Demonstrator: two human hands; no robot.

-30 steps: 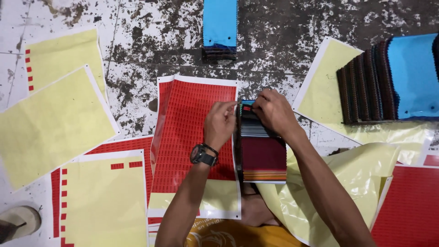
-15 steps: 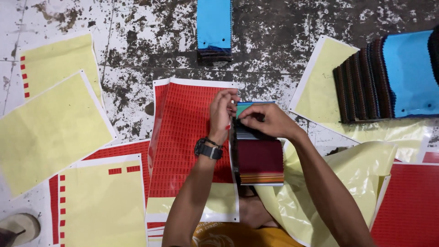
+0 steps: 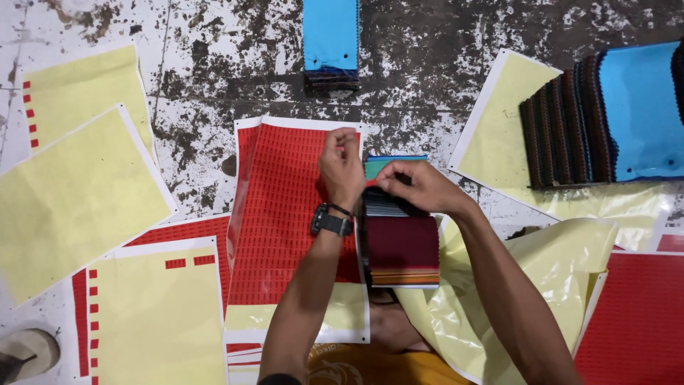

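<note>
Swatch stack [image 3: 400, 246]: frame centre, on the floor, rectangular fabric layers, maroon top, striped edges | left hand [image 3: 340, 167]: fingers pinched over red sticker sheet [image 3: 285, 214], grid-printed, glossy | right hand [image 3: 420, 187]: fingers curled, pressed on stack's upper end, teal swatch showing.

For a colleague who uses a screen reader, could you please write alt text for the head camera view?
Seen from above, a person's left hand picks at a red sticker sheet while the right hand rests on a stack of fabric swatches beside it. Yellow backing sheets and more swatch stacks lie about on a worn, paint-flecked floor.
</note>
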